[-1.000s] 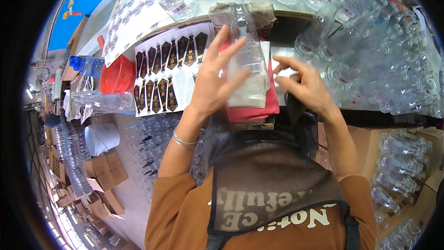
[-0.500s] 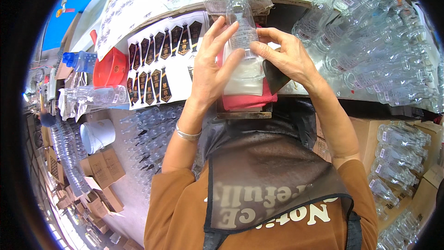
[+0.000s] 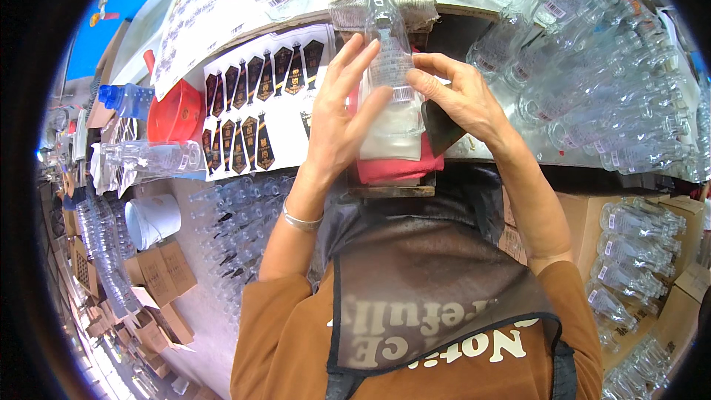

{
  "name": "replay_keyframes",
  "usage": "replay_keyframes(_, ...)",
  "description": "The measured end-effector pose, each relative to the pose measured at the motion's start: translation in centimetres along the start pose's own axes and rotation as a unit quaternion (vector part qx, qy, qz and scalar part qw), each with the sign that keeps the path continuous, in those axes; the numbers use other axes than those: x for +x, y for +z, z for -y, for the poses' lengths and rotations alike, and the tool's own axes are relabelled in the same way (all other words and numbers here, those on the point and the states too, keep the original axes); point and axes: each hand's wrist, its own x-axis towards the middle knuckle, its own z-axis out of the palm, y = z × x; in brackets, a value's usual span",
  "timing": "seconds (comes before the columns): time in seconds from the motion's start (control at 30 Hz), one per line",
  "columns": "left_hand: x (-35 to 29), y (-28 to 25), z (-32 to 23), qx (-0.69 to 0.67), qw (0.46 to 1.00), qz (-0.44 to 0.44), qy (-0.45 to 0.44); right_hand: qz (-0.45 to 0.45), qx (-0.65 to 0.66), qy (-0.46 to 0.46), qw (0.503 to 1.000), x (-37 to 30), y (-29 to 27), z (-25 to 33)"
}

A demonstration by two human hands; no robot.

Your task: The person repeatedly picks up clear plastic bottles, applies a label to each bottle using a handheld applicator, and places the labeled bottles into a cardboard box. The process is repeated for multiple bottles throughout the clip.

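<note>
A clear glass bottle (image 3: 390, 55) with fine print and a barcode lies between my hands, its neck pointing away from me. It rests on a small padded wooden stand (image 3: 392, 191) covered by a pink cloth (image 3: 396, 170) and a white cloth. My left hand (image 3: 342, 107) is at the bottle's left side, fingers spread, thumb near the glass. On the opposite side, my right hand (image 3: 461, 98) has its thumb and fingers bent near the bottle. A dark flat scraper-like piece (image 3: 442, 130) sticks out from under that palm; its grip is partly hidden.
Left of the stand lies a white sheet (image 3: 285, 133) of black tie-shaped labels. Beyond it are a red plastic container (image 3: 176, 115) and a lying bottle (image 3: 152, 155). Many glass bottles (image 3: 607, 96) crowd the right of the table; a carton of bottles (image 3: 637, 244) sits below.
The view has shifted slightly. My hands stay around the bottle in nearly the same pose, and the bottle keeps its place on the stand.
</note>
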Motion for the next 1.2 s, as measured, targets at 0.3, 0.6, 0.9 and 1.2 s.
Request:
replay_keyframes(0.3,-0.1,0.1,-0.2,0.003,1.0,0.009,0.002,0.004,0.032,0.006,0.999,-0.1,0.2,-0.6)
replay_keyframes(0.6,0.0,0.2,-0.3,0.005,1.0,0.004,0.0,0.004,0.022,0.002,1.0,0.0,0.1,-0.4)
replay_keyframes(0.9,-0.1,0.4,-0.4,0.009,1.0,0.001,-0.002,0.011,0.026,-0.002,1.0,0.0,-0.1,-0.7)
replay_keyframes(1.2,-0.1,0.2,0.0,0.043,0.999,0.003,0.02,-0.048,0.157,-0.04,0.986,0.5,-2.7,1.3)
